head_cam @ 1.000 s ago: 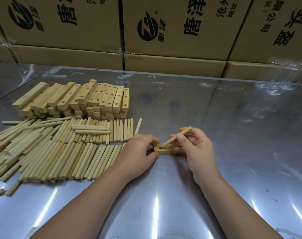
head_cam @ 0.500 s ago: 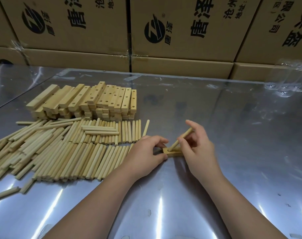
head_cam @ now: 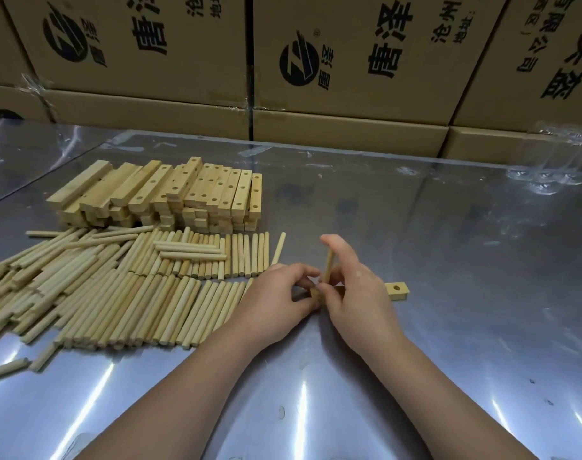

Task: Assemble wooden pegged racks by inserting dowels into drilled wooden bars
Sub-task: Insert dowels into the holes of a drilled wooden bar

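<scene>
Your dowel (head_cam: 328,265) has swung from a lean to nearly upright at the left end of the bar (head_cam: 396,290). Your right hand (head_cam: 356,293) pinches it. At its 9 o'clock, your left hand (head_cam: 276,293) grips the bar on the table (head_cam: 465,327). The seating step looks underway, so press straight down next.

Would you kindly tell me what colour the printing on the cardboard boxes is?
Black printing on brown cardboard boxes, clearest in the head view.
</scene>
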